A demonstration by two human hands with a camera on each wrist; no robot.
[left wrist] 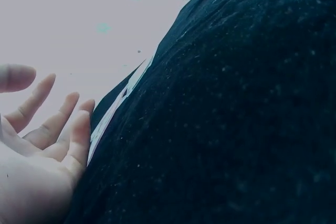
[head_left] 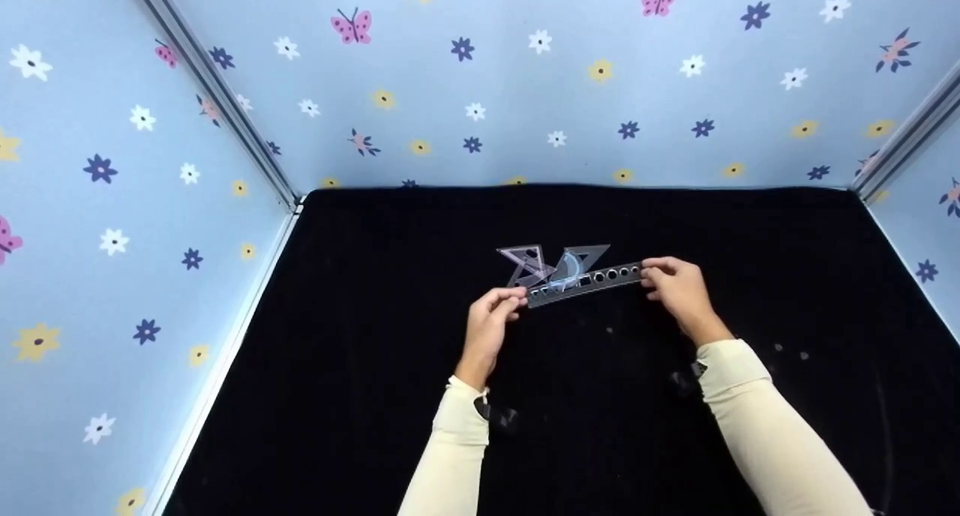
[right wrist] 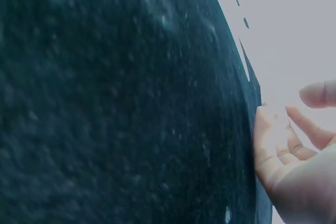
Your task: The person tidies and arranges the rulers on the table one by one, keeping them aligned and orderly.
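Observation:
A clear ruler (head_left: 619, 276) with a row of cut-out shapes lies slantwise between the two hands. At its left end is my left hand (head_left: 487, 328), fingertips right by the edge; in the left wrist view the fingers (left wrist: 50, 124) spread loosely, apart from the thumb. My right hand (head_left: 682, 291) meets the other end, and the right wrist view shows its thumb (right wrist: 317, 95) away from the relaxed fingers. Just behind the ruler lie a pinkish set square (head_left: 523, 255), a bluish protractor (head_left: 574, 262) and a clear set square (head_left: 600, 252), partly overlapping.
Black cloth (head_left: 360, 351) covers the table, with a few pale specks on it. Blue patterned walls (head_left: 525, 88) enclose the back and both sides. A dark wrist camera (head_left: 502, 420) sits at the left cuff.

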